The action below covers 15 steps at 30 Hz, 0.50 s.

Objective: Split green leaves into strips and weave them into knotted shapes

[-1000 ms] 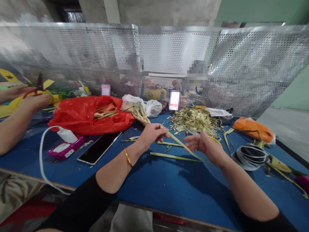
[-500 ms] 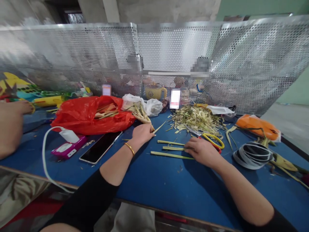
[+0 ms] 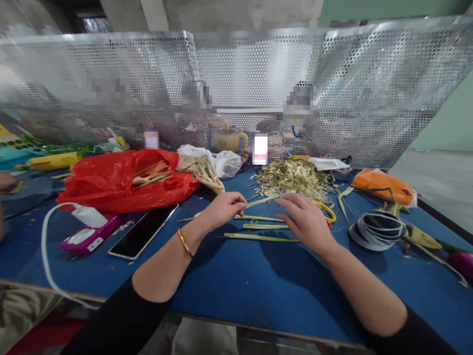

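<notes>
blue table [image 3: 221,286] — strip [image 3: 263,200] in left fingers [image 3: 236,198] — end by right fingers [image 3: 290,201]

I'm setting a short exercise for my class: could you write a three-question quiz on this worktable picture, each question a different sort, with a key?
1. Multiple choice: what spans the gap between the left hand and the right hand?
A) a white cable
B) a pale strip
C) a pair of scissors

2. True or false: in the picture, the red plastic bag is to the left of the heap of shreds.

3. Fill in the blank: a gold bangle is worn on the person's own ____ wrist.

Key:
1: B
2: True
3: left
</notes>
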### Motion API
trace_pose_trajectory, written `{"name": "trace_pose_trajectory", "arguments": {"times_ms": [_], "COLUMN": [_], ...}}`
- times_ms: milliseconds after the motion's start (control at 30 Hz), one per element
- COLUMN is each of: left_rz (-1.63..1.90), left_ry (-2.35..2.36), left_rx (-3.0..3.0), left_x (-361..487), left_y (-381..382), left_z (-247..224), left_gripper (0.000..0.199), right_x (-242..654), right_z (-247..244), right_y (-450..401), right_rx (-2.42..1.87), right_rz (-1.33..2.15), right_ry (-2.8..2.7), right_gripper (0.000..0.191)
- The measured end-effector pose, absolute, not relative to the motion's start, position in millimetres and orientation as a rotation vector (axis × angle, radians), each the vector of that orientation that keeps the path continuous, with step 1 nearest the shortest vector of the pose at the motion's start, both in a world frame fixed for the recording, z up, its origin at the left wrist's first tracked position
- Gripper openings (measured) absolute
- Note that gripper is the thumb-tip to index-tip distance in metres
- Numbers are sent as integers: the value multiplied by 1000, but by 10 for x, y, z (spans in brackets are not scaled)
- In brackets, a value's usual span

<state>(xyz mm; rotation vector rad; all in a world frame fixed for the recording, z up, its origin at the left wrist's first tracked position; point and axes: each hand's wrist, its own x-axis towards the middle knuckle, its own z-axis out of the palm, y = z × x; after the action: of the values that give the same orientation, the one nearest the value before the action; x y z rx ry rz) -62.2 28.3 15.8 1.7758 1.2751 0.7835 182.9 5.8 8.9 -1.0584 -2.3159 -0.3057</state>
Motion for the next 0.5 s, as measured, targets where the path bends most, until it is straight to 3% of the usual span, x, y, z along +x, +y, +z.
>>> {"name": "trace_pose_trajectory", "arguments": {"times_ms": [233,500], "left_rz": [718,1158], "left_ry": [1153,1178], "left_rx": [1696,1182], "left_x": [-503,-624], "left_y": [172,314], "left_z": [265,210], "left_gripper": [21,23], "right_x": [1803,1883], "right_z": [150,173], "right_y": [19,33], "right_rx": [-1193,-1300], "right_rz": [-305,72], "right_ry": [-2552,-2297], "right_gripper": [30,30]}}
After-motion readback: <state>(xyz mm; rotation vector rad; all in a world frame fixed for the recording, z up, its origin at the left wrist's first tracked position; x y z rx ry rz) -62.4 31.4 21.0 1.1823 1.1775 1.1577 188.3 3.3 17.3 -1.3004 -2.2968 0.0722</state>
